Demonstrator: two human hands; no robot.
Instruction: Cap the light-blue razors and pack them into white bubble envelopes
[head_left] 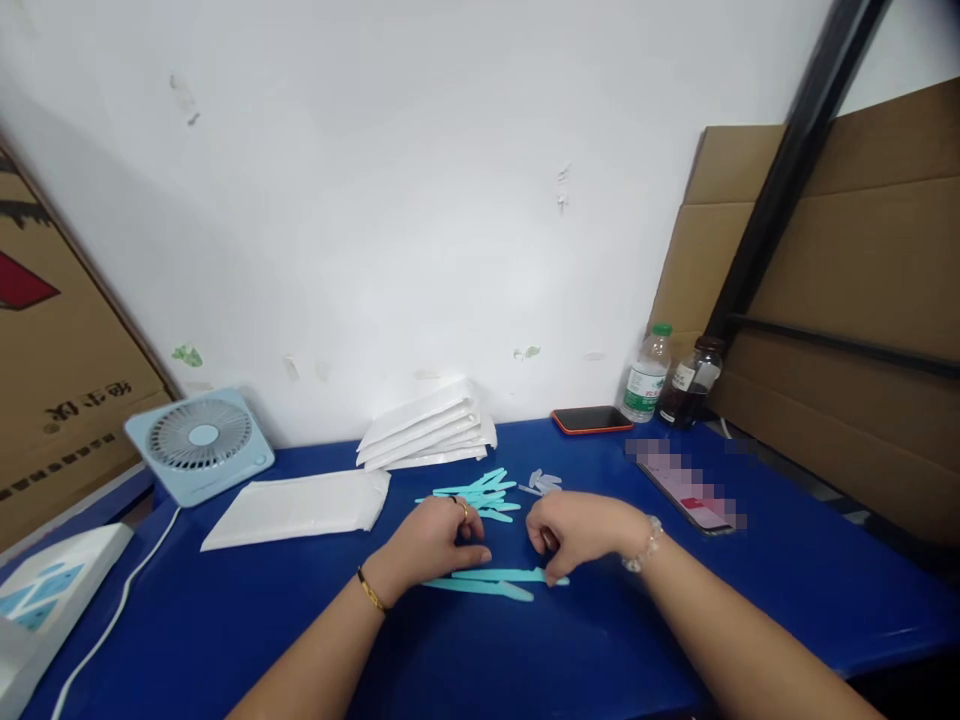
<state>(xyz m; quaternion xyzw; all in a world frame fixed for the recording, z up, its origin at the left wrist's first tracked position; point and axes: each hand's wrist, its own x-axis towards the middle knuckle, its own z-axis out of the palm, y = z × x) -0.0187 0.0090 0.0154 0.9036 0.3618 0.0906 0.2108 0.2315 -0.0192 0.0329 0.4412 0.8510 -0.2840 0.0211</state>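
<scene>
Two turquoise eyebrow razors lie side by side on the blue table in front of me, a lower razor (487,588) and an upper razor (499,575). My right hand (585,530) has its fingers curled down, with the fingertips closed at the right end of the upper razor. Over the left ends of both razors is my left hand (431,540), its thumb held apart from the bent fingers; nothing shows between them. Just beyond it lies a loose pile of turquoise eyebrow razors (487,490). Several small translucent caps (541,483) sit behind my right hand.
White padded envelopes (427,425) are stacked by the wall, and a single envelope (300,508) lies left. A small fan (201,440) and a white device (60,600) stand farther left. Right are two phones (592,419), a water bottle (646,380) and a dark bottle (686,390).
</scene>
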